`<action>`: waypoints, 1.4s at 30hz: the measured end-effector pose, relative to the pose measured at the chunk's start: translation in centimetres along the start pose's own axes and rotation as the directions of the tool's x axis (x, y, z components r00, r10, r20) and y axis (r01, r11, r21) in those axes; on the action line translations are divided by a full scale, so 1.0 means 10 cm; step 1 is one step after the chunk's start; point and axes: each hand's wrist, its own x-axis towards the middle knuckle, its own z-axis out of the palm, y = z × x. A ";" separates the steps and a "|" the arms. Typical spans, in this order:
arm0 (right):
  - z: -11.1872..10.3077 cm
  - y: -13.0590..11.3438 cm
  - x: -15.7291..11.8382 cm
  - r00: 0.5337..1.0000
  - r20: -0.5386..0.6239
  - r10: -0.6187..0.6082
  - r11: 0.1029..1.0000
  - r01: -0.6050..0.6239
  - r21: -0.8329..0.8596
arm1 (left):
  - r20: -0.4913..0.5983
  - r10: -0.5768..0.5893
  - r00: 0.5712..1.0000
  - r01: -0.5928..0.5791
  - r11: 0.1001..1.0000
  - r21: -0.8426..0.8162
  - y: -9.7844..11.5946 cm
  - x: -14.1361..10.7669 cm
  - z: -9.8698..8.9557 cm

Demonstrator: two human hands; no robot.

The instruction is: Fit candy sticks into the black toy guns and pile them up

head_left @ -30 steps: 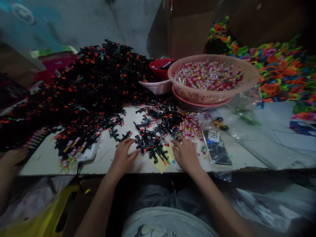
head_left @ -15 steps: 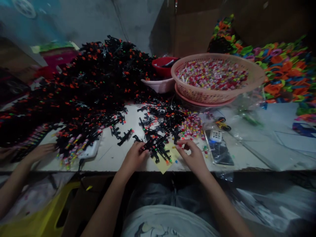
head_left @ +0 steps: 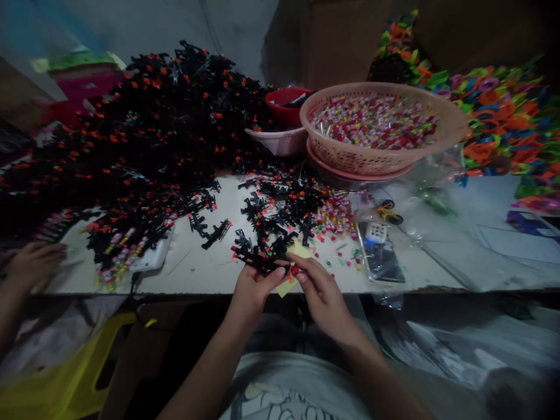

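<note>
Close to the table's front edge, my left hand (head_left: 254, 289) is closed round a small black toy gun (head_left: 262, 261), held sideways; whether it has more than one is unclear. Facing it, my right hand (head_left: 322, 293) pinches a tiny red plastic piece (head_left: 295, 270) right by the end of that toy gun. Part of a yellow paper square (head_left: 301, 251) shows beneath the hands. Just beyond lie loose black toy guns (head_left: 275, 213) with orange and red tips. A heap of small pink, red and yellow pieces (head_left: 336, 216) sits to their right.
A large mound of black toy guns (head_left: 175, 116) covers the back left. A pink basket (head_left: 376, 157) of small pieces stands behind, beside a red bowl (head_left: 280, 105). A bagged phone (head_left: 385, 262) lies right. Another person's hand (head_left: 35, 265) is at far left.
My left hand has lifted a toy gun off the loose pile. My right hand has come left to meet it, with a red piece in its fingers. The view has shifted slightly.
</note>
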 end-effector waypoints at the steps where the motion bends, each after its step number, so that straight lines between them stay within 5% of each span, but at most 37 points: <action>1: 0.01 0.01 -0.02 0.999 -0.049 0.011 1.000 -0.010 0.024 | -0.009 0.017 1.000 -0.017 0.999 0.027 0.00 -0.02 0.01; 5: 0.03 0.06 -0.06 0.986 -0.168 0.006 0.998 0.004 0.061 | -0.042 0.040 0.998 -0.037 0.996 0.078 0.03 -0.06 0.05; 14: 0.06 -0.01 -0.08 0.952 -0.091 -0.292 0.928 0.259 -0.270 | -0.075 0.022 0.997 -0.020 0.999 0.028 -0.06 -0.06 0.04; 18: 0.07 -0.02 -0.08 0.945 -0.199 -0.260 0.944 0.206 -0.257 | -0.074 0.014 0.997 -0.013 1.000 0.013 -0.07 -0.07 0.02; 27: 0.02 -0.07 -0.07 0.983 0.003 -0.181 0.917 0.170 -0.360 | -0.098 0.040 0.994 -0.042 0.999 -0.016 -0.13 -0.11 0.05; 34: 0.05 0.11 -0.07 0.962 0.041 -0.272 0.779 0.245 -0.577 | -0.048 -0.128 0.991 0.120 0.983 -0.140 -0.20 -0.11 0.05; 39: 0.11 0.10 -0.04 0.977 0.051 -0.208 0.839 0.205 -0.504 | -0.080 -0.055 0.995 0.053 0.998 -0.025 -0.23 -0.08 -0.01; 42: 0.06 0.09 0.01 0.978 0.107 -0.178 0.858 0.208 -0.470 | -0.215 0.068 0.974 -0.031 0.985 0.168 -0.04 0.07 -0.27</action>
